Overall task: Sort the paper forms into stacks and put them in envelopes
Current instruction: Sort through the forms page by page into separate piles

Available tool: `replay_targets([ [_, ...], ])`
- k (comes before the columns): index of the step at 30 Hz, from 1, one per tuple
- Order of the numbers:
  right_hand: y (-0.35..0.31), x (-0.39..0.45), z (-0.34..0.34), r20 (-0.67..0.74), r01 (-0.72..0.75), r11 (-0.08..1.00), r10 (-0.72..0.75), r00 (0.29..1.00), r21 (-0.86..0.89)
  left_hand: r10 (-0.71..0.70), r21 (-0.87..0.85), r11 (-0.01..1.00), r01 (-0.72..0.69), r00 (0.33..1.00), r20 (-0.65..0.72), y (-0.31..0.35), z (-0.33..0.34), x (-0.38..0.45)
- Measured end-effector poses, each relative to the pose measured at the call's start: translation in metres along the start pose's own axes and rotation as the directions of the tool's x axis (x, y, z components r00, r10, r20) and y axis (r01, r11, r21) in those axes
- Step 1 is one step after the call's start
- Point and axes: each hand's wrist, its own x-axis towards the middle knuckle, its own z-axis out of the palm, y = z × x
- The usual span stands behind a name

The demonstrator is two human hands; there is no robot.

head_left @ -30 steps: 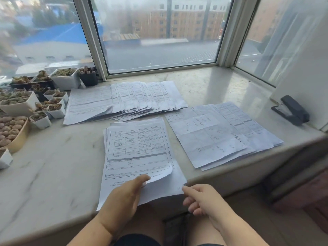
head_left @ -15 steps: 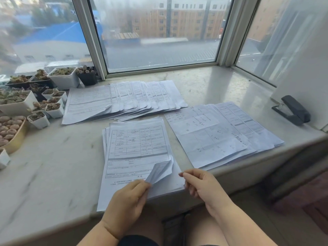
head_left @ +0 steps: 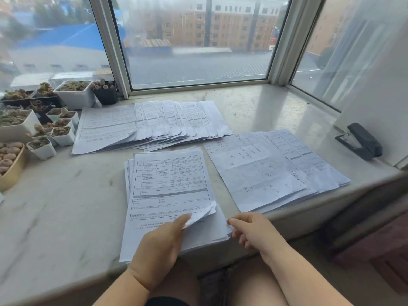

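Three lots of printed paper forms lie on the marble sill (head_left: 55,217). The near stack (head_left: 170,186) sits in front of me. My left hand (head_left: 159,246) rests on its lower part, thumb tucked under the lifted lower-right corners of the top sheets. At the stack's lower-right corner, my right hand (head_left: 251,228) has its fingertips pinched on the edge of the bottom sheets. A fanned row of forms (head_left: 143,127) lies behind, toward the window. A second fanned pile (head_left: 271,171) with handwriting lies to the right. No envelope is in view.
Several small pots of succulents (head_left: 44,127) crowd the sill's left end, with a yellow-rimmed bowl (head_left: 13,171) of round plants. A black stapler (head_left: 359,141) sits at the far right by a white wall. The sill's front edge runs just below the near stack.
The top sheets' lifted corner has dropped lower under my left thumb. My right hand has moved from beside the stack onto its lower-right corner.
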Motion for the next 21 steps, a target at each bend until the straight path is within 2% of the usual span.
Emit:
replay_targets([
  [1, -0.005, 0.001, 0.000, 0.007, -0.014, 0.999, 0.014, 1.000, 0.042, 0.039, 0.008, 0.999, -0.039, 0.999, -0.009, 0.002, -0.002, 0.000],
  [3, -0.019, 0.002, 0.001, 0.121, -0.116, 0.978, 0.096, 0.988, 0.172, 0.104, 0.010, 0.995, -0.104, 0.994, -0.045, 0.006, -0.006, 0.001],
  [5, -0.030, 0.003, 0.006, 0.257, -0.205, 0.960, 0.153, 0.954, 0.190, 0.166, 0.029, 0.986, -0.165, 0.984, -0.061, 0.008, -0.007, 0.006],
  [6, -0.032, 0.005, 0.011, 0.285, -0.194, 0.969, 0.144, 0.948, 0.155, 0.199, 0.044, 0.980, -0.196, 0.978, -0.059, 0.008, -0.006, 0.008],
  [7, -0.034, 0.005, 0.017, 0.286, -0.162, 0.983, 0.130, 0.949, 0.088, 0.225, 0.062, 0.973, -0.222, 0.973, -0.044, 0.008, -0.006, 0.010],
  [10, -0.028, 0.011, 0.028, 0.161, -0.052, 0.991, 0.072, 0.984, -0.123, 0.256, 0.146, 0.955, -0.257, 0.966, 0.024, 0.002, -0.006, 0.015],
  [13, -0.028, 0.015, 0.024, 0.123, -0.082, 0.996, 0.086, 0.989, -0.031, 0.216, 0.175, 0.956, -0.236, 0.968, 0.127, -0.008, -0.012, 0.020],
  [15, -0.030, 0.016, 0.020, 0.124, -0.146, 0.988, 0.138, 0.983, 0.059, 0.245, 0.183, 0.942, -0.280, 0.950, 0.191, -0.016, -0.011, 0.024],
  [16, -0.031, 0.017, 0.020, 0.122, -0.141, 0.989, 0.135, 0.983, 0.047, 0.259, 0.193, 0.934, -0.299, 0.943, 0.207, -0.018, -0.010, 0.025],
  [18, -0.034, 0.019, 0.023, 0.090, -0.032, 0.980, 0.050, 0.995, -0.196, 0.291, 0.214, 0.914, -0.345, 0.924, 0.248, -0.022, -0.008, 0.026],
  [20, -0.038, 0.018, 0.028, 0.091, 0.114, 0.875, -0.080, 0.993, -0.470, 0.298, 0.200, 0.908, -0.368, 0.903, 0.308, -0.024, -0.009, 0.026],
  [21, -0.040, 0.017, 0.030, 0.097, 0.180, 0.836, -0.151, 0.984, -0.519, 0.268, 0.200, 0.916, -0.349, 0.901, 0.342, -0.023, -0.010, 0.026],
])
